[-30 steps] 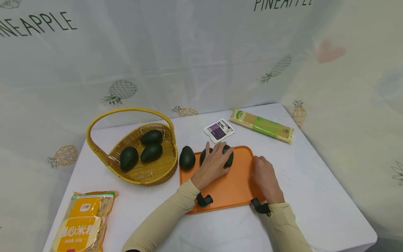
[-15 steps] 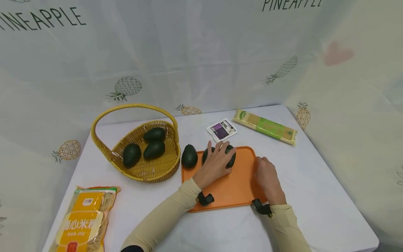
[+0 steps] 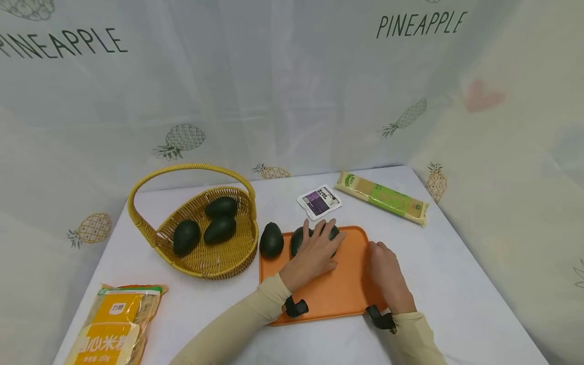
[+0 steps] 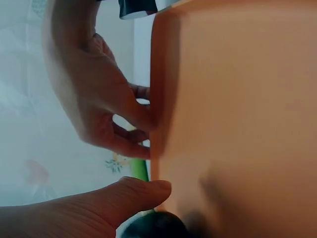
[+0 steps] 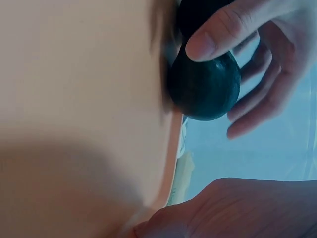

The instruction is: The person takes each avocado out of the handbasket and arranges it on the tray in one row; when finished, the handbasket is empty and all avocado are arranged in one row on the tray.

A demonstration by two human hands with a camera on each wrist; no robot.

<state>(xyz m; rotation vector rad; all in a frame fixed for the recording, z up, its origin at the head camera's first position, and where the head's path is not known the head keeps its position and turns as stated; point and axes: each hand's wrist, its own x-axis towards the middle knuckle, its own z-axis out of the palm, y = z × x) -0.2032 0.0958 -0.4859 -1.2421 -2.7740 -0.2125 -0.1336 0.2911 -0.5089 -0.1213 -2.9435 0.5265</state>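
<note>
My left hand (image 3: pixel 312 258) lies over two dark green avocados on an orange tray (image 3: pixel 328 294), its fingers spread and loose. One avocado (image 3: pixel 296 239) shows to the left of the fingers; the other (image 3: pixel 334 233) is mostly covered by them. In the right wrist view, the thumb passes over a rounded avocado (image 5: pixel 205 91) while the fingers stand apart behind it. A third avocado (image 3: pixel 271 240) sits at the tray's far left corner. On the tray's right rim, my right hand (image 3: pixel 388 276) holds the edge with bent fingers, seen also in the left wrist view.
A yellow wicker basket (image 3: pixel 228 261) with three avocados stands left of the tray. Front left lies a bag of rice noodles (image 3: pixel 111 324). Behind the tray are a small white-and-purple packet (image 3: pixel 319 202) and a long green-and-tan packet (image 3: pixel 383 197). A pineapple-print curtain (image 3: pixel 292 91) hangs behind the table.
My left fingers have shifted slightly right and loosened over the right-hand avocado, covering more of it. The right hand stays on the tray's edge. The head view has tilted a little.
</note>
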